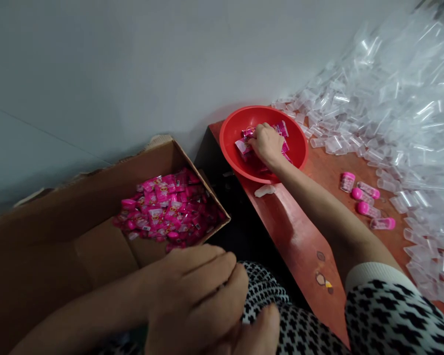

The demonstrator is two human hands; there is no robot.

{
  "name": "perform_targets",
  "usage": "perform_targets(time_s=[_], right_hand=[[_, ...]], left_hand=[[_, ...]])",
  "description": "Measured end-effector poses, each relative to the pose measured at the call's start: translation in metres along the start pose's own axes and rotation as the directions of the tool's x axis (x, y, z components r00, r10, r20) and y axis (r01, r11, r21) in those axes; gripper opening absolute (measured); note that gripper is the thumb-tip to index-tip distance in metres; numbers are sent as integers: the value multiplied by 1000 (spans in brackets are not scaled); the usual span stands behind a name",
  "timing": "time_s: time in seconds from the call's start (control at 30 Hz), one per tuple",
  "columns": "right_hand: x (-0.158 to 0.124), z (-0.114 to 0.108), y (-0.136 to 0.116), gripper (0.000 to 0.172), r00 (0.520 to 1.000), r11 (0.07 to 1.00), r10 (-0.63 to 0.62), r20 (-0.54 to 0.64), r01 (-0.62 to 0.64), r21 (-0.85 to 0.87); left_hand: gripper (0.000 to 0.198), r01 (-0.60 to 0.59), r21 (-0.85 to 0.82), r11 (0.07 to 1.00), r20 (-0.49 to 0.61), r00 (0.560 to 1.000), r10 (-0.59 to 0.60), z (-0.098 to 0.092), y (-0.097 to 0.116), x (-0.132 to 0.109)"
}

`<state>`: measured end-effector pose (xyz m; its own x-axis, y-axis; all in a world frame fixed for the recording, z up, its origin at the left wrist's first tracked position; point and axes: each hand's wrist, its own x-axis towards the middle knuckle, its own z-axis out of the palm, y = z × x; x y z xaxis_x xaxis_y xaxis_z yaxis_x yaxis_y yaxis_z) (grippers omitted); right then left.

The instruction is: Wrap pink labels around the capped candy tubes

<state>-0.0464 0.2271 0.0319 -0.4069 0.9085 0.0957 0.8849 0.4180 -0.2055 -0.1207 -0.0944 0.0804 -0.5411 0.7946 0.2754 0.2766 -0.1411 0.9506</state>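
Note:
My right hand (268,143) reaches into a red bowl (230,140). Its fingers are pressed together on a pink packet (243,146), with more pink packets lying under and around it. Low in the view, close to the camera, my left hand (203,296) is curled with its fingers bent inward. Whatever is inside the left hand, if anything, is hidden. Beyond the left hand, a cardboard box (107,197) holds a heap of wrapped pink packets (163,207).
The bowl stands on a red tabletop (299,231) against a grey wall. Several pink-capped tubes (368,195) lie to its right. A large pile of clear plastic tubes (403,108) covers the right side. A whitish scrap (265,191) lies by the bowl.

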Motion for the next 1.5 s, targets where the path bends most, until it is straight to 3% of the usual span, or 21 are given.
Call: perform_targets(time_s=[0.03,0.07,0.1,0.13,0.2,0.27,0.37,0.47,0.53,0.6,0.63,0.73,0.83,0.93,1.0,1.13,1.2,1.27,1.4,1.5], right_hand=[[1,-1,2,15,1000,1000,-7,-11,7,22],[2,-2,4,13,1000,998,-12,-21,13,56],[2,-5,7,11,999,994,-17,-30,21,105],[1,-9,11,10,999,985,-28,-41,34,172],[-6,-22,22,11,996,932,-56,-68,76,356],[-21,-39,39,15,995,816,-84,-56,101,568],[-59,-68,70,22,990,594,-130,49,38,804],[-104,-86,100,30,974,480,-161,160,-64,875],[-132,-88,114,31,957,496,-171,236,-124,860],[-153,-81,122,25,930,604,-189,315,-143,784],[-161,-75,124,21,915,691,-199,351,-123,713],[-176,-50,126,9,874,912,-213,437,17,411],[-182,-26,130,10,865,954,-254,434,151,257],[-190,-14,140,25,893,928,-328,307,243,283],[-200,-13,147,33,928,913,-311,203,233,335],[-225,-21,159,25,987,885,-131,96,73,461],[-239,-26,160,20,993,867,-65,95,10,498],[-254,-30,159,18,994,858,-38,103,-20,513],[-280,-31,161,17,992,835,5,126,-74,545],[-285,-32,184,21,989,857,129,78,-151,493]], left_hand=[[15,-269,104,958,123,959,255,10,3,15],[15,-510,150,847,279,844,458,17,5,30],[16,-675,142,724,437,699,566,23,5,44],[19,-753,127,646,560,592,580,26,5,57],[24,-745,212,633,627,600,496,30,1,77],[24,-685,254,683,625,655,424,34,-4,86],[20,-563,241,790,629,711,315,46,-9,85],[22,-353,200,914,655,742,142,68,-13,75],[29,-212,154,965,685,727,50,86,-17,68],[32,-169,154,973,727,687,4,103,-23,61],[30,-211,176,962,754,657,6,112,-28,56],[24,-481,238,844,838,542,72,130,-42,41],[27,-641,259,722,864,488,123,143,-58,26],[30,-689,281,668,849,503,161,151,-70,19],[31,-708,331,624,814,549,191,156,-78,22],[42,-607,591,532,626,760,173,162,-99,41],[41,-515,678,524,542,832,116,163,-112,52],[35,-466,688,557,504,859,96,163,-124,60],[26,-456,608,650,428,878,216,160,-144,67],[28,-457,560,691,381,883,276,158,-151,70]])
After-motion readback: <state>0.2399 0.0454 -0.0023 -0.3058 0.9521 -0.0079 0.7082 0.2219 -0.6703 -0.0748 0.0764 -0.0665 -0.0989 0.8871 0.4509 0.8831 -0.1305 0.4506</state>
